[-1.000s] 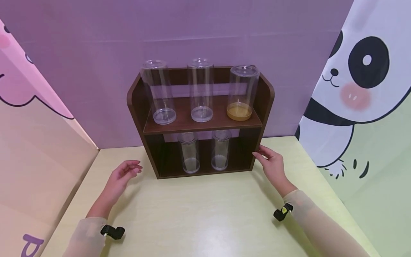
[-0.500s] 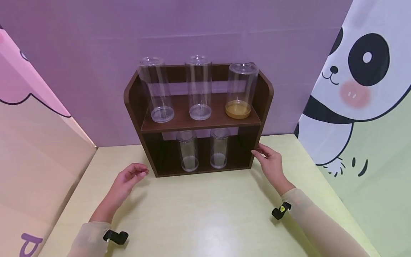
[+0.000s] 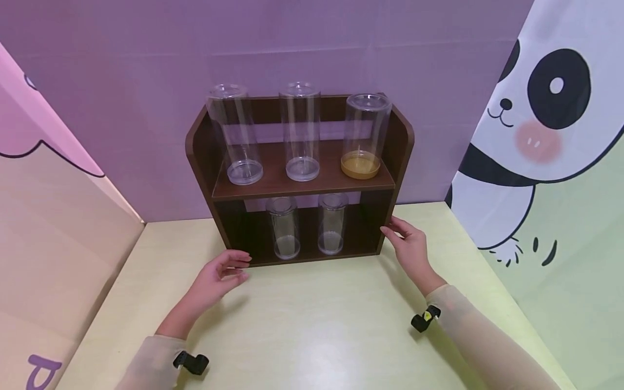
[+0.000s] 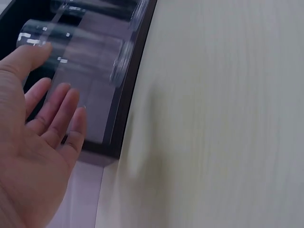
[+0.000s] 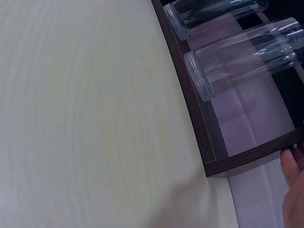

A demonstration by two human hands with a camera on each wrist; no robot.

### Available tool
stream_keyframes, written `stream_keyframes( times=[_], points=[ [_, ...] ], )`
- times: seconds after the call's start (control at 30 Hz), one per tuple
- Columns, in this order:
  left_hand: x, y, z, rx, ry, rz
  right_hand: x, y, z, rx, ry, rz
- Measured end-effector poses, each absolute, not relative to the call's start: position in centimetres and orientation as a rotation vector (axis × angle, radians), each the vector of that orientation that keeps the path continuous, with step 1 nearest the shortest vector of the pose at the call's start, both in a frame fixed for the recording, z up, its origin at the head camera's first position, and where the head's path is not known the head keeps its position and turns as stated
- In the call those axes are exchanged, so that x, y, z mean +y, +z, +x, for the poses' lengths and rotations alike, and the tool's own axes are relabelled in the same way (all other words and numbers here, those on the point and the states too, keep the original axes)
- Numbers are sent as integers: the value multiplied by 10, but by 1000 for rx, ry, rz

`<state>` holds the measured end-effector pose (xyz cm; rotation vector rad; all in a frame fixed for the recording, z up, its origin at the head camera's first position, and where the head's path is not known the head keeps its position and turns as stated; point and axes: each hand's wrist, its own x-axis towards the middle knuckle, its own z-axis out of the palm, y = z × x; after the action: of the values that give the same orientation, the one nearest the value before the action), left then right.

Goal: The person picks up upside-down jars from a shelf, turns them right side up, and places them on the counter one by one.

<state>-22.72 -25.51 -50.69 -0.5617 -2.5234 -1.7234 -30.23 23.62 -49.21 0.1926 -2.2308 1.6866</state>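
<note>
A dark brown two-tier shelf [image 3: 302, 189] stands against the purple backdrop. My left hand [image 3: 214, 279] is before its lower left corner, overlapping that corner in the head view. In the left wrist view, this hand's fingers [image 4: 57, 107] are spread and loosely bent, with nothing between them, beside a clear jar [image 4: 85, 52]. My right hand [image 3: 410, 246] rests its fingertips on the outer face of the right side panel; only part of it shows in the right wrist view. Two clear jars, one left [image 3: 285, 230] and one right [image 3: 331, 225], stand on the lower tier.
On the upper tier stand two tall clear jars, one left [image 3: 239, 135] and one in the middle [image 3: 300, 130], and a wider jar with a gold-coloured base [image 3: 361, 165]. Pale wood-look table [image 3: 302, 319] extends before the shelf. A panda-printed panel [image 3: 551, 141] borders the right.
My left hand has moved right, from beside the shelf to in front of its lower left corner. My right hand keeps its place at the right side panel. The jars have not moved.
</note>
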Motion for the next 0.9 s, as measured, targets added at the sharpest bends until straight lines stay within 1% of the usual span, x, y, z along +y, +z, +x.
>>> stream_keyframes(
  times=[0.23,0.5,0.9],
  points=[
    [-232,-507,-234,-2546,-1689,-553,235,-493,-302,-2239,1680,180],
    [-206,-509,-252,-2517,-1694,-484,235,-494,-304,-2232,1663,190],
    [-184,-516,-277,-2479,-1745,-357,235,-494,-303,-2239,1634,192]
  ],
)
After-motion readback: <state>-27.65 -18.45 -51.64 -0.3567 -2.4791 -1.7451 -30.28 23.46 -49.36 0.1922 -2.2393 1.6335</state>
